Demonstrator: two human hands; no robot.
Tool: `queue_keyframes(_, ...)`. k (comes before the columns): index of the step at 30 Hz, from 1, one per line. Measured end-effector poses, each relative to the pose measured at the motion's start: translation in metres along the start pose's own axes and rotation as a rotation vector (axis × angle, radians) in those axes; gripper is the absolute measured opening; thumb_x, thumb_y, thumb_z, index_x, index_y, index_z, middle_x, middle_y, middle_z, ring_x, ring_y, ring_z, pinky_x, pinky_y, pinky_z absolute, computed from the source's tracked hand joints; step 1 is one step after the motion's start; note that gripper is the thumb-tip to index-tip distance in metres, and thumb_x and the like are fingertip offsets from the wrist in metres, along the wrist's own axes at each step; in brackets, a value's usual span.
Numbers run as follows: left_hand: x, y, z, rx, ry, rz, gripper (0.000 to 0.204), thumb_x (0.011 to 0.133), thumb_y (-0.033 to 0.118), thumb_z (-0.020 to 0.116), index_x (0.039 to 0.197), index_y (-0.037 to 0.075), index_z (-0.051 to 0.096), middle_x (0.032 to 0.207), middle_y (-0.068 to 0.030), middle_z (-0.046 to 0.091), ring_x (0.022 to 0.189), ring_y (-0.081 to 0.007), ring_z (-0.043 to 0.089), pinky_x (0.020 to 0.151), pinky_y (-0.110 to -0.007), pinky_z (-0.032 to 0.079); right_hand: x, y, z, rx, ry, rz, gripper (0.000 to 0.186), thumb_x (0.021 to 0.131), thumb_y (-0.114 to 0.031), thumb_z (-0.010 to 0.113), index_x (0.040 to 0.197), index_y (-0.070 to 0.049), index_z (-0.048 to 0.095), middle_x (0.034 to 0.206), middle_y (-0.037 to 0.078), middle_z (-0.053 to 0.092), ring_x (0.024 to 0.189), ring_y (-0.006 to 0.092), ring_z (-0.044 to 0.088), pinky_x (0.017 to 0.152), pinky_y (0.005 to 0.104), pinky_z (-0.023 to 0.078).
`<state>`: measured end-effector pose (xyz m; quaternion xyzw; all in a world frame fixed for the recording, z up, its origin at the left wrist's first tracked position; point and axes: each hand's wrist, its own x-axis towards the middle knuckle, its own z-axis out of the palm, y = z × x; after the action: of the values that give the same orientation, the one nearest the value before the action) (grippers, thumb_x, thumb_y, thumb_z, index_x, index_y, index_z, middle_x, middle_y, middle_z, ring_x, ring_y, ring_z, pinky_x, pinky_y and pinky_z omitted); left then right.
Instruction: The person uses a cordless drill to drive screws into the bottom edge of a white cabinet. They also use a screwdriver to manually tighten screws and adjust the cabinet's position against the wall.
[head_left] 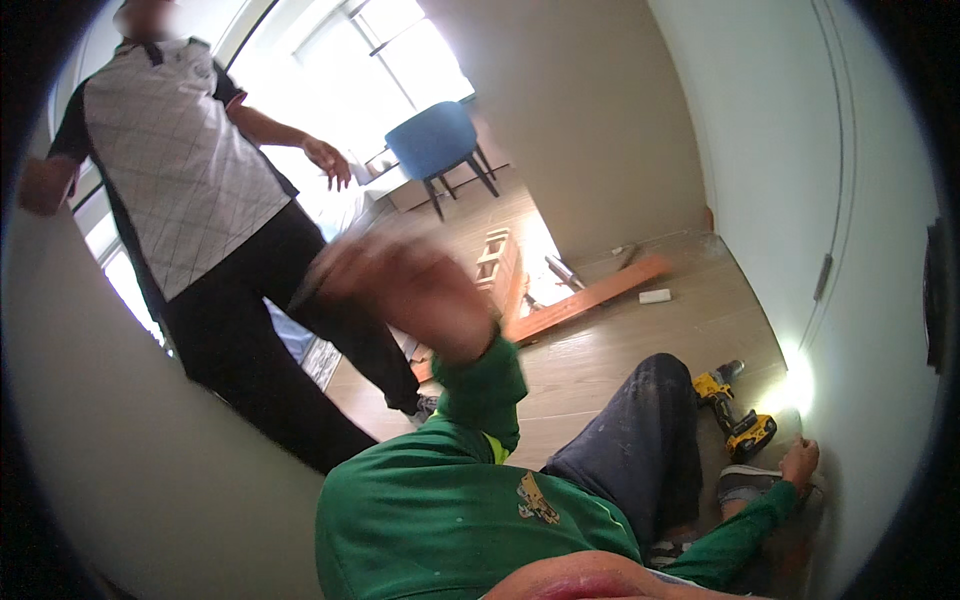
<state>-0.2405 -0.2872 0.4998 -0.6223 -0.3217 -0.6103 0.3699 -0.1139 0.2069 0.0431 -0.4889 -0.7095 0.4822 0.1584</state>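
Chin (560, 572) and green sweatshirt (430, 510) of the person lay nearest the camera. A pale panel (770, 150) rose close against the right hand (800, 464), leaving it little room on that side; wooden floor (570, 370) spread between the left hand (405, 285) and the bent knee (655, 400), while a co-worker (200, 180) stood beyond and left of the left hand. The yellow-and-black drill (733, 410) rested on the floor just beyond the right hand, battery end nearest it, handle running away, chuck angled toward the panel. The right fingers were curled together by the panel; any hold could not be told. The left hand was raised and blurred, its opening and contents unclear.
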Motion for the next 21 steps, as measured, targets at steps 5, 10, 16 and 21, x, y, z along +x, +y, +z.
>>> queue_keyframes(5, -0.012, -0.005, 0.059, -0.298, 0.001, -0.190, 0.013, 0.104, 0.022, 0.053, 0.113, 0.014, 0.060, 0.105, 0.0012, 0.063, 0.091, -0.0117, 0.063, 0.078, -0.029, 0.055, 0.019, 0.019, 0.023, -0.154, 0.005, -0.207, 0.043, 0.090, -0.032, 0.057, 0.101, 0.009, 0.061, 0.094, 0.032, 0.064, 0.093, 0.0486, 0.062, 0.085, 0.0548, 0.047)
queue_keyframes(10, -0.195, -0.089, 0.049, 0.078, 0.068, -1.379, 0.019, 0.106, 0.023, 0.051, 0.103, 0.005, 0.053, 0.084, -0.0044, 0.059, 0.070, -0.0137, 0.061, 0.064, -0.027, 0.051, -0.012, -0.020, 0.008, 0.029, -0.014, -0.002, 0.037, 0.095, -0.032, 0.062, 0.101, 0.004, 0.063, 0.075, 0.010, 0.064, 0.058, 0.0163, 0.059, 0.054, 0.0326, 0.051)
queue_keyframes(16, -0.336, -0.052, 0.022, 0.030, 0.174, -1.743, 0.020, 0.106, 0.025, 0.053, 0.106, 0.005, 0.052, 0.086, -0.0038, 0.061, 0.072, -0.0115, 0.063, 0.063, -0.025, 0.053, -0.027, -0.042, 0.007, -0.006, -0.013, 0.050, 0.035, 0.094, -0.032, 0.064, 0.099, 0.003, 0.064, 0.074, 0.011, 0.066, 0.058, 0.0164, 0.064, 0.052, 0.0318, 0.052)
queue_keyframes(21, -0.348, -0.065, -0.005, -0.007, 0.294, -1.679, 0.021, 0.106, 0.026, 0.053, 0.106, 0.005, 0.051, 0.086, -0.0037, 0.061, 0.071, -0.0113, 0.062, 0.062, -0.024, 0.052, -0.025, -0.041, 0.007, -0.123, -0.011, 0.038, 0.035, 0.095, -0.031, 0.064, 0.100, 0.003, 0.064, 0.073, 0.008, 0.063, 0.059, 0.0139, 0.061, 0.053, 0.0283, 0.052)
